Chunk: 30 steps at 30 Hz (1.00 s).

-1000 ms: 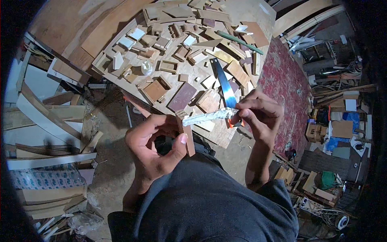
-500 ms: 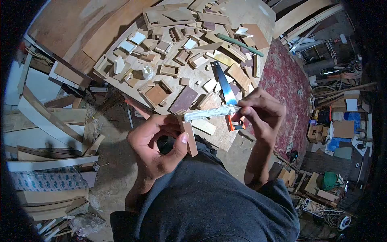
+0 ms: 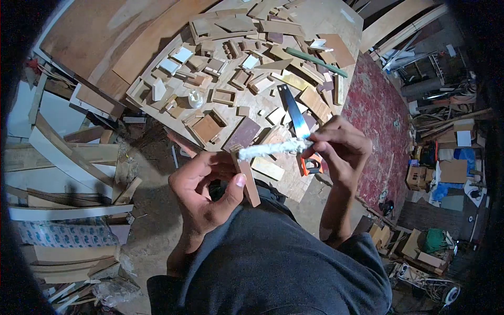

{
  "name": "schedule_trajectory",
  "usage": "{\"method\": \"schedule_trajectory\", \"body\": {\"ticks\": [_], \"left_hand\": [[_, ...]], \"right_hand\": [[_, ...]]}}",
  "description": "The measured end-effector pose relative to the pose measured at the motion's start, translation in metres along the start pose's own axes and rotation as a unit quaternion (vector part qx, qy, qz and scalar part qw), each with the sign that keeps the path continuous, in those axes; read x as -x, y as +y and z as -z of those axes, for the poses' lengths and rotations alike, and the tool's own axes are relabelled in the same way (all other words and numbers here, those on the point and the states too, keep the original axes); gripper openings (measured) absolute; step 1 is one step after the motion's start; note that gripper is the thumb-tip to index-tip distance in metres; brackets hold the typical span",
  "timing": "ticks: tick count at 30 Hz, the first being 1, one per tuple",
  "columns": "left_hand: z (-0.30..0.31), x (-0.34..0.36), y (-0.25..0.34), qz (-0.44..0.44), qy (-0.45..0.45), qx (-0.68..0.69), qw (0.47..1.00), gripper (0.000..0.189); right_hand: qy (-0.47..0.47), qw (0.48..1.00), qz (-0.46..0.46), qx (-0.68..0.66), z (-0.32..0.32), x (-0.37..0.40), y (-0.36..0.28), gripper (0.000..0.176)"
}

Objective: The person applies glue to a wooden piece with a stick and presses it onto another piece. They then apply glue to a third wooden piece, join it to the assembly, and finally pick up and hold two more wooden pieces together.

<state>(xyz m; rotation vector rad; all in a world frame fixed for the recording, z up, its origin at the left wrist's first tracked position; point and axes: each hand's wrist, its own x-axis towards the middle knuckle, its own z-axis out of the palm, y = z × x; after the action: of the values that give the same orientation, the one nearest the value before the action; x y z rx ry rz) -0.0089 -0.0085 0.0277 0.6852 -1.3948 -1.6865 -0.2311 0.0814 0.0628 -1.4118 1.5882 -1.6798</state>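
My left hand (image 3: 207,184) pinches a small flat strip of wood (image 3: 250,186) between thumb and fingers, in front of my chest. In my right hand (image 3: 344,149), the fingertips grip one end of a thin stick coated in lumpy white paste (image 3: 273,150). The stick's far end meets the top of the wood strip near my left fingers. Beyond my hands, a handsaw (image 3: 295,113) with an orange and black handle lies on the worktable (image 3: 291,186). A small white tub (image 3: 195,100) stands among the wood pieces there.
Many small wooden boxes and offcuts cover the worktable, including an open box (image 3: 207,128) and a green strip (image 3: 315,62). Curved boards and panels (image 3: 73,152) are stacked at left. A red worn floor (image 3: 375,121) and cluttered materials lie at right.
Both hands keep their grips and hold nearly the same place. The white-coated stick looks turned, its lumpy side now showing. The view has shifted slightly.
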Motion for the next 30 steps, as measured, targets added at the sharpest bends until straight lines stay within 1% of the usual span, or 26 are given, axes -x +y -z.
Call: {"method": "schedule_trajectory", "body": {"ticks": [1, 2, 4, 7, 10, 12, 13, 14, 15, 16, 19, 21, 23, 26, 30], "left_hand": [[-0.002, 0.000, 0.000, 0.001, -0.002, -0.002, 1.000, 0.025], [-0.004, 0.001, 0.000, 0.004, 0.002, 0.005, 1.000, 0.025], [-0.006, 0.001, 0.000, 0.006, 0.005, 0.010, 1.000, 0.026], [-0.007, 0.000, -0.002, 0.015, 0.012, 0.016, 1.000, 0.027], [-0.009, -0.002, -0.001, 0.023, -0.011, -0.009, 1.000, 0.026], [-0.013, -0.004, 0.001, 0.044, -0.006, -0.015, 0.999, 0.026], [-0.014, -0.003, -0.002, 0.045, -0.010, -0.018, 0.999, 0.026], [-0.014, -0.003, -0.008, 0.023, -0.008, -0.010, 1.000, 0.026], [-0.014, -0.003, -0.011, 0.001, -0.004, -0.003, 1.000, 0.026], [-0.014, -0.003, -0.011, 0.000, -0.006, -0.006, 1.000, 0.026], [-0.016, -0.004, -0.010, -0.006, 0.003, -0.020, 1.000, 0.025], [-0.016, -0.004, -0.011, 0.004, -0.003, 0.002, 1.000, 0.024], [-0.017, -0.005, -0.012, 0.004, -0.002, 0.005, 1.000, 0.024], [-0.019, -0.005, -0.008, 0.029, -0.008, 0.007, 1.000, 0.024], [-0.017, -0.007, -0.009, 0.035, -0.041, 0.026, 0.998, 0.024]], "right_hand": [[0.015, 1.000, -0.021, -0.017, -0.001, -0.001, 0.000, 0.013], [0.017, 0.999, -0.022, -0.019, 0.003, -0.001, 0.002, 0.013], [-0.044, 0.999, -0.006, 0.025, 0.012, -0.001, 0.009, 0.012], [-0.041, 0.999, 0.004, 0.019, 0.017, 0.000, 0.012, 0.011], [-0.046, 0.998, 0.026, 0.032, 0.024, -0.001, 0.016, 0.011], [-0.011, 1.000, -0.008, 0.001, 0.021, 0.000, 0.015, 0.012], [-0.004, 0.998, -0.055, -0.018, 0.019, 0.000, 0.013, 0.013], [0.001, 0.998, -0.056, -0.020, 0.021, 0.000, 0.015, 0.013], [-0.031, 0.999, -0.010, 0.012, 0.024, -0.001, 0.020, 0.011], [-0.063, 0.996, 0.037, 0.045, 0.026, -0.003, 0.023, 0.009], [-0.068, 0.996, 0.042, 0.046, 0.028, -0.002, 0.025, 0.008], [-0.070, 0.996, 0.047, 0.039, 0.030, -0.001, 0.029, 0.009], [-0.049, 0.998, 0.022, -0.019, 0.030, 0.000, 0.030, 0.009], [-0.029, 0.999, 0.021, -0.012, 0.029, -0.002, 0.033, 0.010], [-0.050, 0.998, 0.028, 0.027, 0.032, -0.003, 0.041, 0.010]]}}
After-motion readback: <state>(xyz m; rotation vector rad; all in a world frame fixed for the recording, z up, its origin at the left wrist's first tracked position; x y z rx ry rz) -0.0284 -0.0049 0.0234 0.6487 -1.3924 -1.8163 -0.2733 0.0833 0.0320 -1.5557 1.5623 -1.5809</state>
